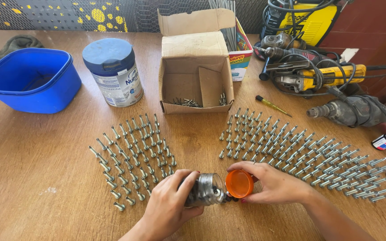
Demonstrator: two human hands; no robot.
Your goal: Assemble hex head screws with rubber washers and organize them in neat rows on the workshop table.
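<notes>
In front of the open brown cardboard box [196, 73], my left hand [168, 205] grips a tilted clear plastic jar [206, 189], and my right hand [273, 183] fingers close around its round orange lid [239, 184].

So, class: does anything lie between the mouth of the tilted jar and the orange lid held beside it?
Nothing visible does. The left hand tips the clear jar so that its mouth meets the orange lid, cupped by the right hand. Only small dark pieces lie under the gap.
</notes>
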